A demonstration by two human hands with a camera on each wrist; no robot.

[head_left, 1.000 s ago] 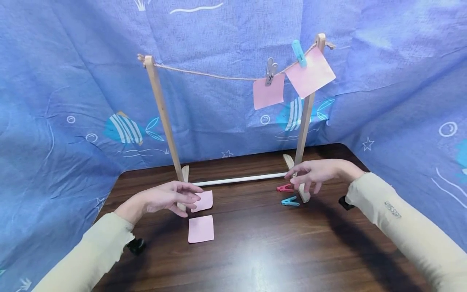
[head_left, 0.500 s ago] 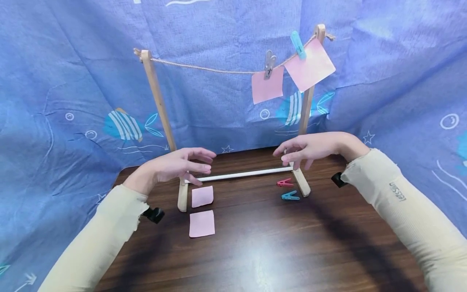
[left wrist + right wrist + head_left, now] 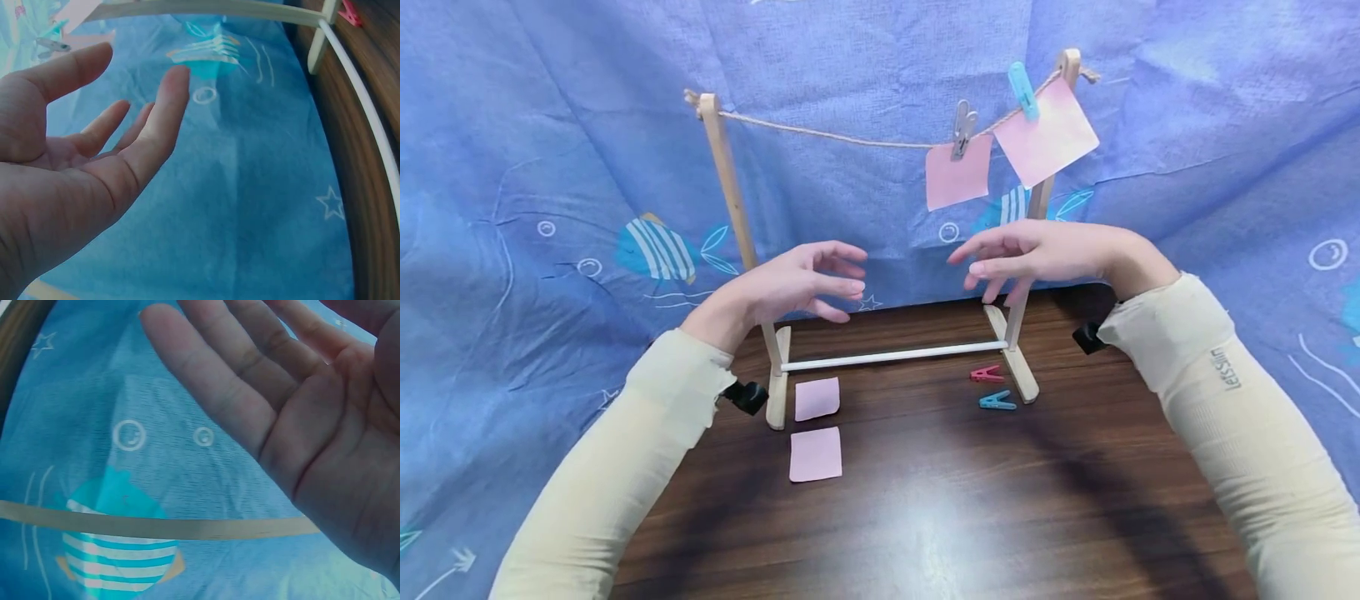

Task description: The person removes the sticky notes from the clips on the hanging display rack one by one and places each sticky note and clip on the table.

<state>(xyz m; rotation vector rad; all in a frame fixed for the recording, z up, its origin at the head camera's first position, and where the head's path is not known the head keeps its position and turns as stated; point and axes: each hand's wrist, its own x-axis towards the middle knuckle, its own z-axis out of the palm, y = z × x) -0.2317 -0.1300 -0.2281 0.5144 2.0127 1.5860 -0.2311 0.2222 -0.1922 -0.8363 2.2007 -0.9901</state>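
Observation:
My left hand (image 3: 797,283) hovers in the air beside the left post, fingers loosely spread and holding nothing. In front of the right post floats my right hand (image 3: 1037,254), also without anything in it, its fingers relaxed. Above it, a pink paper square (image 3: 957,175) hangs from the rope (image 3: 835,136) under a grey clothespin (image 3: 962,131). A second pink paper (image 3: 1052,133) hangs tilted by a light blue clothespin (image 3: 1023,90) near the right post. On the table lie two pink papers, an upper sheet (image 3: 817,398) and a lower sheet (image 3: 816,455).
A red clothespin (image 3: 987,374) and a blue clothespin (image 3: 997,401) lie by the right foot of the wooden stand (image 3: 1019,367). A white rod (image 3: 891,357) joins the stand's feet. Behind hangs a blue fish-print cloth (image 3: 880,225) over the dark wooden table's (image 3: 925,467) far edge.
Both hands have risen from low over the table. The left has also moved right, away from the papers, and the right has lifted above the clothespins. Nothing was picked up.

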